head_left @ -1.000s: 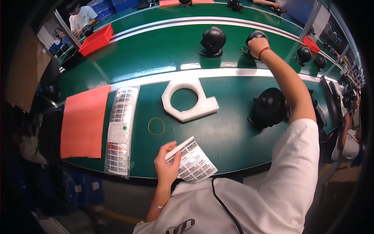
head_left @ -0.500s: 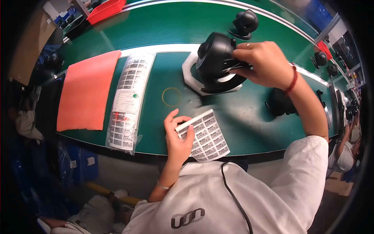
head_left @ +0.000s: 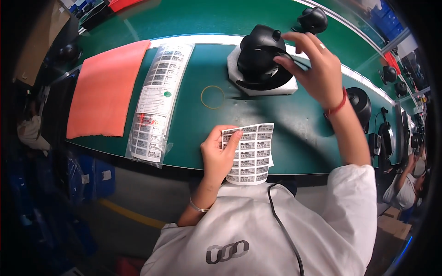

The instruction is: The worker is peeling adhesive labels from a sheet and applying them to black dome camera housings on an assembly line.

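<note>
A sheet of grey-and-white printed labels (head_left: 248, 154) is pinched between the thumb and fingers of my left hand (head_left: 219, 152), near the table's front edge. Ahead and to the right, a black rounded device (head_left: 260, 53) with a small knob and a curved base rests tilted on a white foam block (head_left: 283, 88). Beside its right side is my right hand (head_left: 320, 69), thumb and fingers apart. The fingertips are close to the knob and the device's edge; whether they touch it I cannot tell.
On the green table (head_left: 184, 138) lie an orange foam sheet (head_left: 103, 92), a clear bag of label sheets (head_left: 156, 101) and a yellow rubber band (head_left: 212, 97). Another black device (head_left: 359, 106) stands at the right. Beyond the white strip is one more black device (head_left: 314, 20).
The black device has come down onto the foam block, and my right hand's fingers have spread from it. My left hand has turned the label sheet more upright. The whole view has shifted slightly.
</note>
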A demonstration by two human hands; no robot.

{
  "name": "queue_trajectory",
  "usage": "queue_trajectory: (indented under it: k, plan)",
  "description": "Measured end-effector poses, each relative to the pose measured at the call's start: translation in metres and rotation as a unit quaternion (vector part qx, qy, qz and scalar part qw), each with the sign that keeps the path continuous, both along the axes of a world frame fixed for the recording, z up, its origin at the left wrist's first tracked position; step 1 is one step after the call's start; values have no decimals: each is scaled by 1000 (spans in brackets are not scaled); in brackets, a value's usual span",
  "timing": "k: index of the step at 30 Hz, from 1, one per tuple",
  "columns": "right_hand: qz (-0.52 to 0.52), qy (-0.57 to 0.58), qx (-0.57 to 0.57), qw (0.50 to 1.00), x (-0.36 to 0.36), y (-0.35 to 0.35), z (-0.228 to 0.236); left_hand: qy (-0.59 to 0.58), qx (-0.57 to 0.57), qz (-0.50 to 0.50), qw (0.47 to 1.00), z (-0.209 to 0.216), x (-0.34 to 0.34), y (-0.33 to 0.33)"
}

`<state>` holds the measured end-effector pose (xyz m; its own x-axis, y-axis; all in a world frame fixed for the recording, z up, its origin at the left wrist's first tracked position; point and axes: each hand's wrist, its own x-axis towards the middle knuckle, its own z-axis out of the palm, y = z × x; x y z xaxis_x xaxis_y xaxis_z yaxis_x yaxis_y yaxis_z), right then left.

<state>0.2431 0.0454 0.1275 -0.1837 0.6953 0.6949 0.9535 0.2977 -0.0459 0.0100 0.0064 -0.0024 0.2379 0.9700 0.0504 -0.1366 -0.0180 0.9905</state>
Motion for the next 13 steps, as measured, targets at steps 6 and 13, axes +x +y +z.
queue_trajectory:
  k: [6,13]
  plan:
    - [176,155,-177,956,-23,-58,-53,12,-8,9,1000,5,8,2]
    - [150,370,-364,842,-16,-65,-74,31,37,14,999,-4,7,8]
